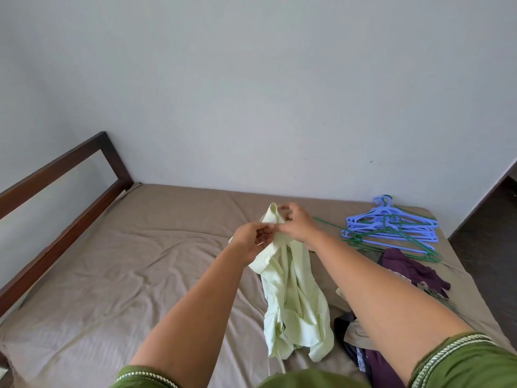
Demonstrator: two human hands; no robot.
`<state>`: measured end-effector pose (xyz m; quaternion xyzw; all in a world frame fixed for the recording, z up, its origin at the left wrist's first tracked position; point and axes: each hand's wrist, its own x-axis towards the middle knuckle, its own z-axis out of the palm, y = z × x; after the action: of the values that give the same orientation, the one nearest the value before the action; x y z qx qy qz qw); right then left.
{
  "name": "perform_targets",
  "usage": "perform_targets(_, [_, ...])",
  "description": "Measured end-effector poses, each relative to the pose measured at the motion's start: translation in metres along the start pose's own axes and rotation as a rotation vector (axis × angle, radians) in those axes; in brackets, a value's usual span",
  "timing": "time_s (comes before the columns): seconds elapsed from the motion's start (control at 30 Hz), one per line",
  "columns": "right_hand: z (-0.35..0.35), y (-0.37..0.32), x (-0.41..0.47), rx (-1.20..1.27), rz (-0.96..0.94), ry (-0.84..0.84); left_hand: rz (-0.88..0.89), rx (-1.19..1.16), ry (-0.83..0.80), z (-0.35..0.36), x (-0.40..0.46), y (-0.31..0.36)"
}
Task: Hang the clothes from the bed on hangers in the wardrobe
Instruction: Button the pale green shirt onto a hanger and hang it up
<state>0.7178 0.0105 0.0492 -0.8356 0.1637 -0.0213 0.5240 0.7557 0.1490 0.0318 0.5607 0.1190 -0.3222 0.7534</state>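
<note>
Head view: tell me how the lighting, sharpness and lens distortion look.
Head view: soft, even daylight, no glare; faint shadows under the pale green shirt and hangers. Wide-angle distortion bows the bed frame and stretches the forearms. Both hands, left and right, look slightly soft.

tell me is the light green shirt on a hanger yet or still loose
Still loose. Both hands, left and right, pinch the light green shirt at its top; no hanger is in it, and the hangers lie piled on the bed.
</note>
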Motion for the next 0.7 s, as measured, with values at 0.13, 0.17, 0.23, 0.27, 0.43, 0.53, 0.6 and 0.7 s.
perform_targets(0.13, [0.022, -0.006, -0.009, -0.236, -0.154, 0.031, -0.154, -0.027, 0.019, -0.003, 0.001, 0.002])
perform_targets(0.17, [0.027, -0.006, -0.013, -0.244, -0.162, -0.046, -0.16, -0.047, 0.002, -0.004, -0.001, 0.003])
perform_targets(0.23, [0.036, -0.009, -0.022, -0.314, -0.133, -0.288, -0.128, -0.087, 0.054, -0.009, -0.002, 0.001])
perform_targets(0.27, [0.039, -0.009, -0.026, -0.316, -0.082, -0.396, -0.12, -0.13, 0.114, -0.013, 0.003, -0.001])
perform_targets(0.43, [0.056, 0.008, -0.027, 0.195, 0.175, -0.202, -0.071, -0.198, 0.272, -0.029, 0.005, -0.017])
perform_targets(0.53, [0.061, 0.023, -0.023, 0.045, 0.295, 0.006, -0.051, -0.109, 0.326, -0.028, 0.007, -0.026])
perform_targets(0.6, [0.063, 0.032, -0.022, 0.186, 0.411, -0.103, -0.059, -0.11, 0.349, -0.024, 0.006, -0.028])
perform_targets(0.7, [0.067, 0.038, -0.023, 0.703, 0.532, -0.246, -0.106, -0.105, 0.221, -0.015, 0.011, -0.036])
